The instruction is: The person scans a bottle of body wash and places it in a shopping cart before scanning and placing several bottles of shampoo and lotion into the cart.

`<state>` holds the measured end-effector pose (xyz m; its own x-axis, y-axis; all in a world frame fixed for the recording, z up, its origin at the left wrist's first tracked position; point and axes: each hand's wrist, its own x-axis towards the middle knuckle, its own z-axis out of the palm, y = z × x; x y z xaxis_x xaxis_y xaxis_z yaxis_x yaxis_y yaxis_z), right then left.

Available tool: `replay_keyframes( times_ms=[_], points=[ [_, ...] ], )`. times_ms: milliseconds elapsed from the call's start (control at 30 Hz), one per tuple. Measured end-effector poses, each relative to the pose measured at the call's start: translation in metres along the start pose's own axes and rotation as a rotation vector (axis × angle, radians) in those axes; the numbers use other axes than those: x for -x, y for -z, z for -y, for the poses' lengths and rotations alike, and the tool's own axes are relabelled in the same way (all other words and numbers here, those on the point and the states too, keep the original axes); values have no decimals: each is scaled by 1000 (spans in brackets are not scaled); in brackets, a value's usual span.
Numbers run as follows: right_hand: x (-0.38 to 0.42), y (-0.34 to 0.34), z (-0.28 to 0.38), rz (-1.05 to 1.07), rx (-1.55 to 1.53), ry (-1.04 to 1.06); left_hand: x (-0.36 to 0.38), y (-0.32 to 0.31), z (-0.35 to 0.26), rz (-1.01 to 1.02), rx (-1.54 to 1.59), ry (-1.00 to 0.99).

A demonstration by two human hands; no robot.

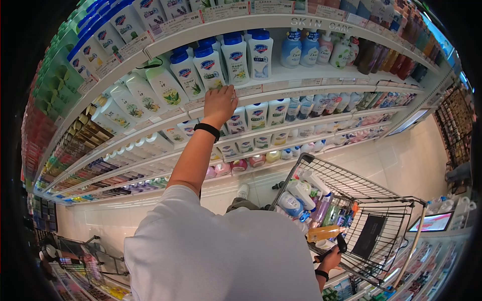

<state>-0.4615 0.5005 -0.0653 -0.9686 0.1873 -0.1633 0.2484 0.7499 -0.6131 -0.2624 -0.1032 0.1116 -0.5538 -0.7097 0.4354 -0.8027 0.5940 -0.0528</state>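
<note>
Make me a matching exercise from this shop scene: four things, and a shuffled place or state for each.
1 left hand
2 right hand
3 shopping cart
4 pink jars

A loaded with bottles
B on a low shelf
C raised to the shelf edge, under a blue-capped bottle
D closed around a black object

Pairs: 1-C; 2-D; 3-A; 4-B

Your left hand (219, 104) covers the lower label of the white bottle (211, 70) | your right hand (330, 259) is part-hidden by your shirt (221, 251) | price tags (261, 90) too small for you to read | cart (371, 220) contents overlap, indistinct.
</note>
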Motion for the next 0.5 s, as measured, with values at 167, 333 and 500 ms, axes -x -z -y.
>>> replay_keyframes(
  times_ms=[167,333,500],
  points=[
    [-16,-7,-19,69,-42,-23,3,-9,3,-116,3,-26],
    [-4,2,-3,102,-87,-34,3,-8,3,-85,31,-28],
    [-10,1,-13,141,-124,-41,3,-10,8,-87,47,-24]
  ],
)
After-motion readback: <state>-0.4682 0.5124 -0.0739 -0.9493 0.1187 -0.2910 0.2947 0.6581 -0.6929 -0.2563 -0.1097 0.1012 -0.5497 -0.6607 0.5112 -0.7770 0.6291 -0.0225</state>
